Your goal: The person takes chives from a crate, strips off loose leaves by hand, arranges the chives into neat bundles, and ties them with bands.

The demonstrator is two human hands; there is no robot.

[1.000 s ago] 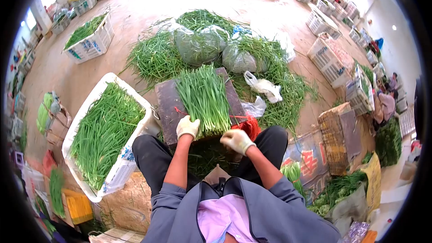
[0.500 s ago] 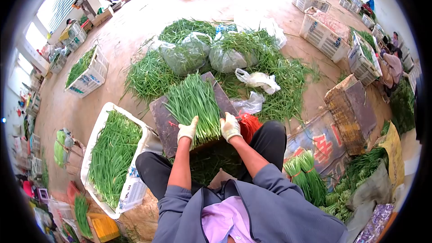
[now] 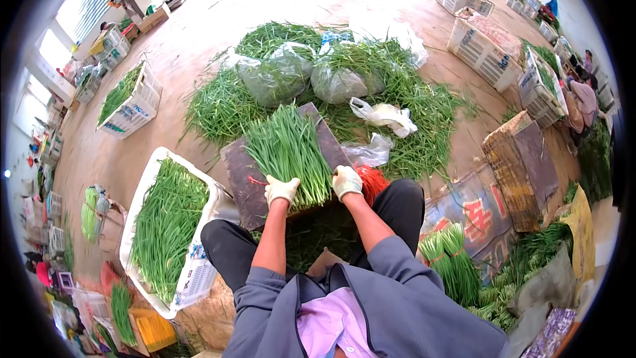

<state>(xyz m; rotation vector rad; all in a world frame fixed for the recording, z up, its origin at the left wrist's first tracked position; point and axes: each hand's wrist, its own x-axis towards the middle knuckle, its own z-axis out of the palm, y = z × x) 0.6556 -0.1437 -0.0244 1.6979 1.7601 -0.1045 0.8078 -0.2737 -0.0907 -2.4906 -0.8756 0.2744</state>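
Both forearms reach forward from grey sleeves point(image 3: 391, 262) pushed up near the elbows, the left one almost straight ahead, the right one angled inward. Left hand point(image 3: 283, 190), in a pale fabric glove, sits at the near left corner of the stalk bundle point(image 3: 288, 149), fingers curled against the cut ends; cannot tell how much they grip. Right hand point(image 3: 347, 182), same glove, is at the right side of the near end, fingers bent, narrow; whether it pinches anything is unclear. Bundle: long, thin, smooth green stalks, pale at the near ends, lying flat on a dark, worn rectangular board point(image 3: 235, 169), between the two hands and stretching away beyond the fingertips. Red strand point(image 3: 256, 180) on the board just left of the stalks; a clump of red ties point(image 3: 372, 182) just beside the right hand. White slatted plastic crate point(image 3: 197, 282), full of loose greens, on the left; loose leafy heap point(image 3: 222, 109) and crinkly clear bags point(image 3: 275, 79) beyond the board.
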